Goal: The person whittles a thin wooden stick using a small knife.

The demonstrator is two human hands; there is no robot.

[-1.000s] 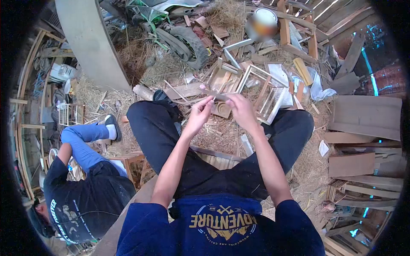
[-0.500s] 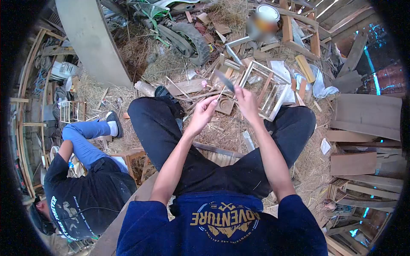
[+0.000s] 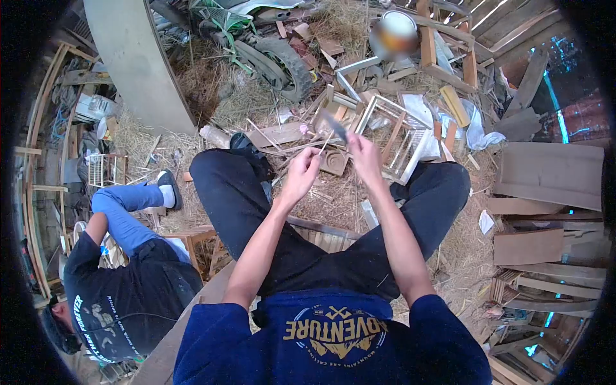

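My left hand is closed on a thin wooden stick, whose free end points up and away from me. The fingers of my right hand are wrapped round the handle of a knife. Its grey blade slants up and to the left, close to the stick's far end; whether the two touch I cannot tell. Below the hands lies a square wooden piece with a round recess. Beside my right hand stands a small white slatted wooden frame.
Another person sits at the left, beside a wooden stool. Straw and wood scraps cover the ground. Ahead are a tyre, a white bucket and a leaning board. Wooden panels line the right side.
Both hands have shifted slightly left, the stick and knife still in them. The blade has come a little lower. The whole view has moved slightly.
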